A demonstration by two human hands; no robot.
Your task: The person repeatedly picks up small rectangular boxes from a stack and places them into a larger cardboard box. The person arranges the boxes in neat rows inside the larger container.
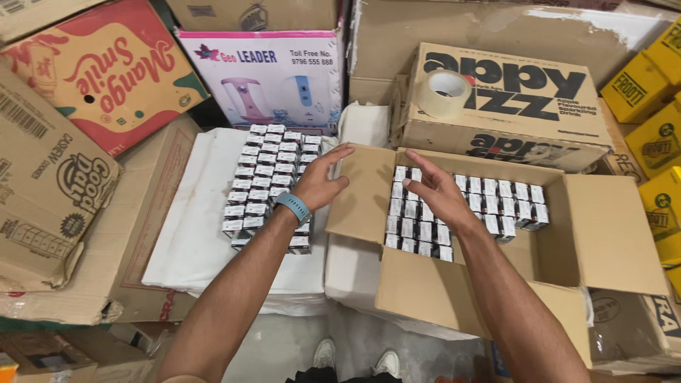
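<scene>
An open brown cardboard carton (425, 291) lies in front of me, partly filled with rows of small black-and-white boxes (496, 198). My right hand (436, 195) hovers over the left rows in the carton, fingers spread, holding nothing. My left hand (323, 181), with a blue band on the wrist, is open beside the carton's left flap (362, 191). Just left of it, a block of the same small boxes (266, 181) stands stacked on white sheeting (191, 234).
A roll of clear tape (443, 92) rests on a printed carton (511, 106) behind the open one. Red, brown and yellow cartons crowd the left, back and right sides. My white shoes (358, 362) show on the grey floor below.
</scene>
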